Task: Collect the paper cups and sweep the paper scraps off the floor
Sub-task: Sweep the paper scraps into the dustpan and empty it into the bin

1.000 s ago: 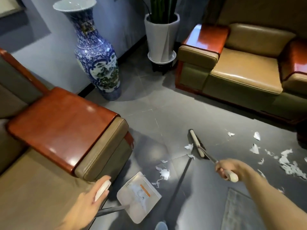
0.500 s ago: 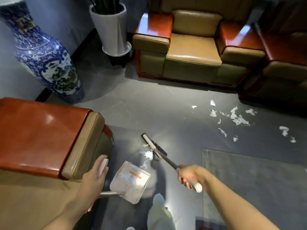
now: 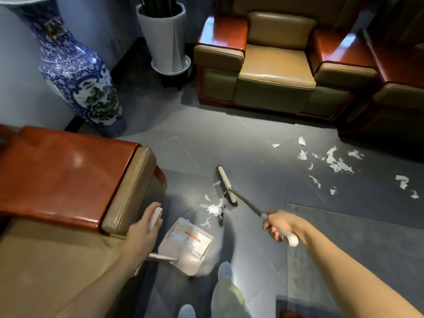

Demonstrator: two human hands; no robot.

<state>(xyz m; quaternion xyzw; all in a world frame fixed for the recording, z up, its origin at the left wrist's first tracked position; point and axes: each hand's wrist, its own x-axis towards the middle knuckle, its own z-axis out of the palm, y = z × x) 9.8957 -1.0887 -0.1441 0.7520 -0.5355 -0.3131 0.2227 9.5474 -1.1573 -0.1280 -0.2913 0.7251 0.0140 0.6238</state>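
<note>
Fingers [image 3: 273, 231] curled: right hand [image 3: 281, 228] round broom [image 3: 226, 185] grip, left hand [image 3: 142, 232] round dustpan [image 3: 188, 244] handle. Broom head now nearer dustpan; its long axis runs away, tipping left.

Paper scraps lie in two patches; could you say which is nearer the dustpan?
The small patch at the broom head, beside the dustpan; the larger patch lies far right.

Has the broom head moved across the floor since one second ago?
Yes. The broom head now lies nearer to the red armrest of the near armchair and to the dustpan than before, with scraps gathered in front of it.
</note>
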